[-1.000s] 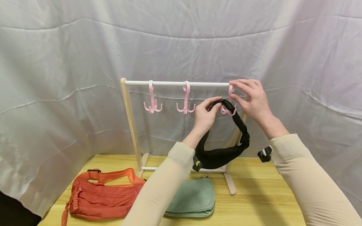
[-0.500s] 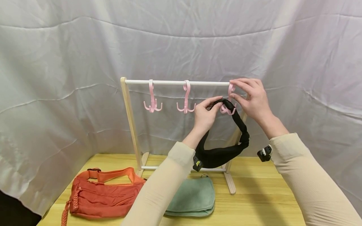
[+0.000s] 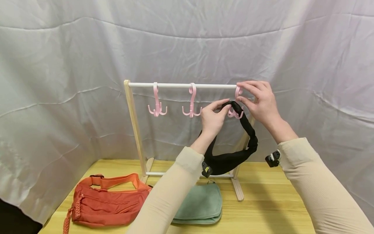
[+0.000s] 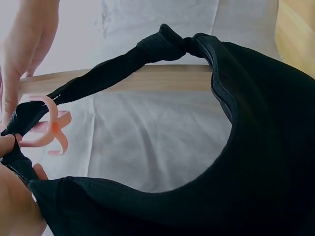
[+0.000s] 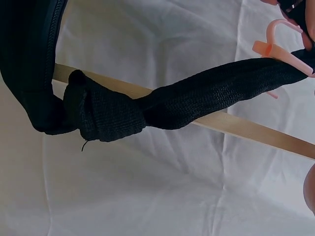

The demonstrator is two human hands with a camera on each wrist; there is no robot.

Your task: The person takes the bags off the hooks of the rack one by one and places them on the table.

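Note:
A black shoulder bag (image 3: 229,162) with a knotted strap hangs below my left hand (image 3: 212,120), whose thumb and fingers pinch the top of the strap. The strap passes at the prongs of the rightmost pink hook (image 3: 239,92); in the left wrist view those prongs (image 4: 54,127) lie against the strap. My right hand (image 3: 261,100) pinches the upper part of that hook, near the white rod (image 3: 216,86). The knot (image 5: 106,113) shows large in the right wrist view. Whether the strap rests fully on a prong, I cannot tell.
Two more pink hooks, the left one (image 3: 157,104) and the middle one (image 3: 192,104), hang from the rod of a wooden rack (image 3: 135,126). A red-orange waist bag (image 3: 108,206) and a green pouch (image 3: 201,204) lie on the wooden table (image 3: 268,195).
My left hand has shifted very slightly right and up with the strap, across the hook's stem. The right hand stays on the hook.

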